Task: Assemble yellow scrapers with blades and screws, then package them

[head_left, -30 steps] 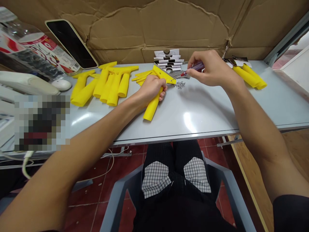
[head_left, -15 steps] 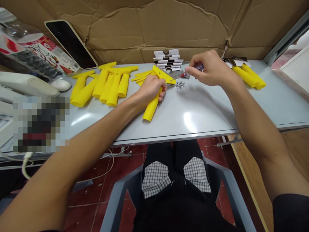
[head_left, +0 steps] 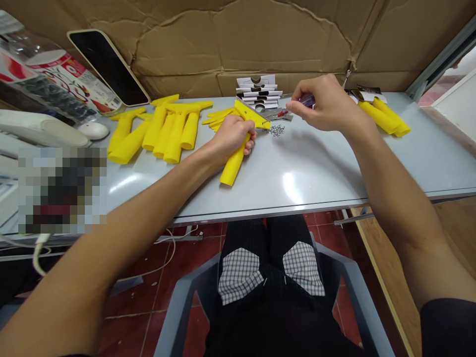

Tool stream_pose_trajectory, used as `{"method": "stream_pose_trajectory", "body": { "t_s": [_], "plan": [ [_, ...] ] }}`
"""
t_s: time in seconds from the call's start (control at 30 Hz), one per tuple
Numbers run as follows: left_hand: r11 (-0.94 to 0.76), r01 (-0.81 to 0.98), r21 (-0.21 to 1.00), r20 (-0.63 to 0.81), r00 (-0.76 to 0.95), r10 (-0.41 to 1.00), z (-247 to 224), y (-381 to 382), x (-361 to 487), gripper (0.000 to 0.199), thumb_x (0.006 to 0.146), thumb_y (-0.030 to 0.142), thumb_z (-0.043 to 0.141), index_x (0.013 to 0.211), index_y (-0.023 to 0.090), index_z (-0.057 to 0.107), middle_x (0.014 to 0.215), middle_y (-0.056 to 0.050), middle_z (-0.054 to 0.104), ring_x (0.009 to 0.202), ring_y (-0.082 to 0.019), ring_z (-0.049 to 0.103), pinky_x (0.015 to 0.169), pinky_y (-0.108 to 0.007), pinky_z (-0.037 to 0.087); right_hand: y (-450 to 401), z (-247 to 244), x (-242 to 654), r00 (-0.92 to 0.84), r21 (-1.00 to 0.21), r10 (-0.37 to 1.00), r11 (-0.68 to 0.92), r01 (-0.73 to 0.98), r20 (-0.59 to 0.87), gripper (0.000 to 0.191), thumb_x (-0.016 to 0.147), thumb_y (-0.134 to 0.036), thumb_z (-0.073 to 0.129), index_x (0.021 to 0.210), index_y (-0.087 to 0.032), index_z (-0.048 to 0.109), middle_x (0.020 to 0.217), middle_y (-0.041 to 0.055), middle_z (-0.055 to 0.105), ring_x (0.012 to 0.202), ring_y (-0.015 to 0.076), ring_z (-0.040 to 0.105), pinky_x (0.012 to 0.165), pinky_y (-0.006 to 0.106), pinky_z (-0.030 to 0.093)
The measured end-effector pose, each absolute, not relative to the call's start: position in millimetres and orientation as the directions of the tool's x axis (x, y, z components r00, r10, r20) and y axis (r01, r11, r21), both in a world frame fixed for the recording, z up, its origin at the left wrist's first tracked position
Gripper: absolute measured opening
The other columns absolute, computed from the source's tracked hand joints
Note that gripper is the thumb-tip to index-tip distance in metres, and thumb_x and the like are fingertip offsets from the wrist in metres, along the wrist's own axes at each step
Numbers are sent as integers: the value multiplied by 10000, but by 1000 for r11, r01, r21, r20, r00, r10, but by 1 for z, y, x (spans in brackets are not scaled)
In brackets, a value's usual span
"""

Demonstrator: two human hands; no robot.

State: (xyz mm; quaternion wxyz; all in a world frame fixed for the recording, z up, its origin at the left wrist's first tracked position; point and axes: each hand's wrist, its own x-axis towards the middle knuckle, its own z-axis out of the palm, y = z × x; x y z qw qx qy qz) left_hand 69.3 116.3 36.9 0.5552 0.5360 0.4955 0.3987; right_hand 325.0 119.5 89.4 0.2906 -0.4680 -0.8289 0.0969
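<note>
My left hand point(head_left: 235, 135) is closed around the handle of a yellow plastic scraper point(head_left: 233, 167), whose wide head points away from me. In my right hand point(head_left: 323, 103) is a screwdriver point(head_left: 307, 101) with a purple see-through handle, its shaft aimed left at the scraper head. The tip meets or nearly meets the head; I cannot tell which. Small silver screws point(head_left: 275, 131) lie in a pile just right of the head. Flat yellow pieces point(head_left: 215, 119) rest behind my left hand. Metal blades point(head_left: 285, 117) partly show under the screwdriver.
Several yellow scraper handles point(head_left: 173, 141) lie to the left. White folded cards point(head_left: 260, 89) are stacked against the cardboard point(head_left: 260, 39). Two yellow scrapers point(head_left: 385, 118) lie at the right. A phone point(head_left: 109, 67), bottle point(head_left: 74, 82) and white mouse point(head_left: 93, 131) stand or lie at the left.
My right hand has shifted very slightly, and more of the screwdriver's handle shows. The left hand and the scraper stay in place.
</note>
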Motion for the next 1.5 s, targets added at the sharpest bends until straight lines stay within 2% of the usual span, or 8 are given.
{"method": "stream_pose_trajectory", "body": {
  "t_s": [0.13,0.23,0.4,0.53,0.7,1.07,1.3,1.5],
  "plan": [
    [108,93,990,-125,203,971,37,116,69,247,652,171,628,821,255,469,609,2,543,435,-112,441,380,-251,324,119,88,324,-442,-404,798,593,696,410,133,937,-460,753,947,-341,695,1087,56,839,979,341,731,825,488,516],
    [110,87,990,-125,198,972,37,115,70,237,710,186,660,815,256,459,634,0,543,438,-106,448,391,-254,327,117,88,323,-449,-415,799,594,689,399,117,910,-392,765,961,-311,696,1043,66,831,886,307,713,758,456,494],
    [114,103,988,-132,193,972,38,115,70,241,693,162,647,803,258,456,595,4,521,425,-111,445,382,-253,321,116,91,322,-406,-423,831,547,722,381,274,932,-591,775,835,-338,735,830,38,803,856,330,726,730,473,493],
    [104,112,988,-125,203,971,37,114,70,257,703,170,655,818,262,444,575,15,504,412,-112,439,380,-251,324,114,92,320,-391,-416,842,528,741,372,358,918,-720,751,849,-370,773,810,33,808,901,353,738,720,492,512],
    [99,96,990,-116,197,973,37,114,70,254,700,168,640,820,261,437,594,4,520,430,-115,446,376,-247,316,111,92,320,-407,-441,839,538,718,362,312,851,-672,827,950,-377,803,925,37,840,912,361,740,748,503,522],
    [105,122,987,-129,208,970,37,113,71,252,688,165,632,813,262,435,608,-5,533,420,-110,438,380,-259,304,119,86,318,-380,-383,830,533,754,407,458,942,-760,725,786,-329,750,860,62,835,847,330,718,754,486,511],
    [96,119,988,-118,199,973,40,110,72,287,723,172,672,827,265,421,587,15,490,433,-115,429,401,-266,329,112,89,317,-427,-393,832,547,739,355,219,855,-633,821,858,-414,809,854,31,805,914,380,708,812,546,544],
    [89,143,986,-116,197,974,37,111,71,222,723,188,639,806,258,446,539,15,451,419,-126,418,412,-273,314,118,81,315,-417,-443,826,558,701,379,230,854,-544,833,793,-333,765,823,61,789,904,358,714,838,525,534]
  ]
}}
